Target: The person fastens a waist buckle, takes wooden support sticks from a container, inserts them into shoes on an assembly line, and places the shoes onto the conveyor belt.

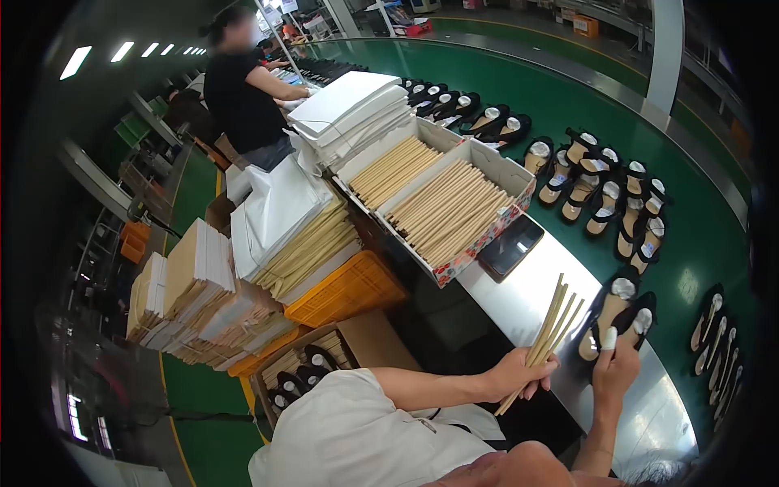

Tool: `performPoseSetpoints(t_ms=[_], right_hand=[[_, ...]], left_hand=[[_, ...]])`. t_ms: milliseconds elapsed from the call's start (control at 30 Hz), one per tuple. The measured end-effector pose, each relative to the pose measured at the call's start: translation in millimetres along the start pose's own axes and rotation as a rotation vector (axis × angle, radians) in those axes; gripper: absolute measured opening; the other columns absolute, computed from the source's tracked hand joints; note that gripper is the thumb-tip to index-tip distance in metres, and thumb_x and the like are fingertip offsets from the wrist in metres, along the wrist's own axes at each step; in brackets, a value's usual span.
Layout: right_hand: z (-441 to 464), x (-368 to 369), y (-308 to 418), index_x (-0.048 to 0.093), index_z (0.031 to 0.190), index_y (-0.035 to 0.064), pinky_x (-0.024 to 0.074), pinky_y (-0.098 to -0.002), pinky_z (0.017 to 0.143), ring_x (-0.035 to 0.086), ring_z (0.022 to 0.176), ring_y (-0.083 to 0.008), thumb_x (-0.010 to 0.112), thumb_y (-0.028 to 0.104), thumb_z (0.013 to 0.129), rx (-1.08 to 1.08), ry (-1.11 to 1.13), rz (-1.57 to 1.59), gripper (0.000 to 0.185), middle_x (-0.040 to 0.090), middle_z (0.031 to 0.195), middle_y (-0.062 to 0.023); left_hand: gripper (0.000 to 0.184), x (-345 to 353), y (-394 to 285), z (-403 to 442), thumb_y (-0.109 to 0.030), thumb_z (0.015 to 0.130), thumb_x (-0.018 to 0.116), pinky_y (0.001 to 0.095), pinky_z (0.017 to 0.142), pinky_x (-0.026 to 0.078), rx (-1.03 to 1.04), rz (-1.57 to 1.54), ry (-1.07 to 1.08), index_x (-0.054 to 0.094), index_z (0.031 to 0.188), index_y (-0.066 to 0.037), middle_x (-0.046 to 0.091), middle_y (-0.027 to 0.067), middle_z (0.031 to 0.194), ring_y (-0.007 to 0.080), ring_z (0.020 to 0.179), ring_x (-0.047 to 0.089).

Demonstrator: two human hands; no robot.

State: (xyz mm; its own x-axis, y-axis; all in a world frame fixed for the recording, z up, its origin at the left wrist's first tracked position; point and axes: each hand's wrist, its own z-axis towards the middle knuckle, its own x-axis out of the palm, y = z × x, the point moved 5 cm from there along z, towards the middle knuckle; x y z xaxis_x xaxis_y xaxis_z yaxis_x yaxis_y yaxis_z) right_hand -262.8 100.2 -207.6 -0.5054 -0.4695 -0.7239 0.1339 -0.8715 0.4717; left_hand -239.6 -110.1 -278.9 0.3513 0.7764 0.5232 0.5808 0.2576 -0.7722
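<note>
My left hand (519, 375) is closed around a small bunch of thin tan sticks (558, 321), which fan out upward over the metal tabletop. My right hand (618, 373), its thumb covered in white, grips a black sandal (639, 318) by its near end. Right beside that one lies a second black sandal (608, 312) with a tan insole. Both have crumpled white stuffing in the toe. Part of the held sandal is hidden behind my fingers.
Two white boxes of sticks (454, 211) stand ahead, near a dark phone (511, 246). Many black sandals (596, 187) line the green belt (690, 280). Stacked white sheets (349, 109) and an orange crate (345, 290) sit to the left. A person (243, 89) works beyond.
</note>
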Motion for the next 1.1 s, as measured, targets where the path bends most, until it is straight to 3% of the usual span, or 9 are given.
performPoseSetpoints(t_ms=[133, 167, 300, 400, 467, 533, 633, 900, 1100], right_hand=[[-19, 15, 51, 0.058, 0.08, 0.0022, 0.0382, -0.0545, 0.063, 0.056, 0.072, -0.0437, 0.063, 0.013, 0.099, -0.107, 0.113, 0.082, 0.022, 0.057, 0.075, -0.0196], [-24, 23, 54, 0.063, 0.09, 0.0028, 0.0465, -0.0535, 0.076, 0.061, 0.08, -0.0443, 0.062, 0.012, 0.098, -0.115, 0.259, 0.071, 0.012, 0.063, 0.08, -0.0193], [-27, 7, 97, 0.066, 0.12, 0.0028, 0.0406, -0.0532, 0.113, 0.066, 0.101, -0.0394, 0.062, 0.01, 0.098, -0.132, 0.364, -0.028, 0.024, 0.071, 0.1, -0.017], [-35, -20, 106, 0.068, 0.116, 0.0022, 0.0458, -0.0499, 0.106, 0.065, 0.1, -0.038, 0.066, 0.01, 0.096, -0.256, 0.022, -0.109, 0.021, 0.069, 0.098, -0.0155], [-50, -38, 109, 0.071, 0.109, 0.0002, 0.0528, -0.0439, 0.091, 0.065, 0.092, -0.0373, 0.069, 0.006, 0.092, -0.181, -0.062, 0.063, 0.018, 0.07, 0.095, -0.0146], [-62, -33, 108, 0.072, 0.104, -0.0019, 0.0542, -0.0371, 0.073, 0.067, 0.08, -0.0304, 0.07, 0.005, 0.093, 0.058, 0.208, 0.468, 0.014, 0.071, 0.092, -0.0141], [-97, -8, 100, 0.074, 0.11, -0.0019, 0.0523, -0.0314, 0.065, 0.065, 0.07, -0.017, 0.072, 0.01, 0.096, 0.271, 0.42, 0.646, 0.019, 0.071, 0.088, -0.0128], [-141, 4, 73, 0.072, 0.113, -0.0048, 0.0559, -0.0315, 0.075, 0.069, 0.082, -0.0157, 0.064, 0.002, 0.096, 0.365, 0.375, 0.747, 0.02, 0.073, 0.091, -0.0122], [-142, -6, 50, 0.065, 0.104, -0.0032, 0.0476, -0.0276, 0.061, 0.059, 0.066, -0.0137, 0.056, 0.01, 0.105, 0.408, 0.251, 0.696, 0.017, 0.066, 0.079, -0.0081]], left_hand=[[0.031, -7, -10, -6, -0.028, 0.109, 0.062, 0.0213, 0.045, 0.045, 0.083, 0.018, -0.049, 0.061, 0.128, -0.004, 0.068, 0.0044, 0.084, 0.008, 0.054, 0.059], [0.03, -10, -14, -8, -0.027, 0.109, 0.062, 0.0223, 0.047, 0.046, 0.122, 0.028, -0.066, 0.062, 0.128, -0.004, 0.068, 0.0053, 0.086, 0.009, 0.056, 0.06], [0.03, -30, -16, -10, -0.027, 0.109, 0.063, 0.025, 0.052, 0.051, 0.209, 0.022, -0.163, 0.065, 0.125, -0.003, 0.069, 0.0062, 0.088, 0.0115, 0.06, 0.063], [0.037, -30, -33, -26, -0.026, 0.108, 0.063, 0.0259, 0.056, 0.054, 0.177, 0.032, -0.224, 0.063, 0.133, 0.002, 0.074, 0.0111, 0.098, 0.0144, 0.068, 0.069], [0.044, -23, -42, -32, -0.029, 0.111, 0.057, 0.0304, 0.077, 0.061, 0.202, -0.033, -0.157, 0.055, 0.142, 0.003, 0.075, 0.0176, 0.113, 0.0216, 0.094, 0.076], [0.047, -10, -44, -35, -0.033, 0.115, 0.05, 0.0378, 0.1, 0.059, 0.238, -0.001, -0.11, 0.053, 0.145, 0.004, 0.074, 0.0191, 0.124, 0.0255, 0.116, 0.073], [0.047, 7, -38, -32, -0.031, 0.115, 0.048, 0.0408, 0.106, 0.056, 0.202, 0.073, -0.034, 0.053, 0.146, 0.004, 0.074, 0.0186, 0.125, 0.0243, 0.118, 0.071], [0.05, 31, -17, -19, -0.036, 0.113, 0.056, 0.0359, 0.093, 0.061, -0.002, 0.124, 0.007, 0.059, 0.144, 0.003, 0.076, 0.0169, 0.115, 0.021, 0.102, 0.074], [0.043, 23, -18, -7, -0.041, 0.112, 0.056, 0.0259, 0.069, 0.058, 0.144, 0.16, -0.079, 0.068, 0.13, -0.004, 0.074, 0.0047, 0.101, 0.0094, 0.079, 0.07]])
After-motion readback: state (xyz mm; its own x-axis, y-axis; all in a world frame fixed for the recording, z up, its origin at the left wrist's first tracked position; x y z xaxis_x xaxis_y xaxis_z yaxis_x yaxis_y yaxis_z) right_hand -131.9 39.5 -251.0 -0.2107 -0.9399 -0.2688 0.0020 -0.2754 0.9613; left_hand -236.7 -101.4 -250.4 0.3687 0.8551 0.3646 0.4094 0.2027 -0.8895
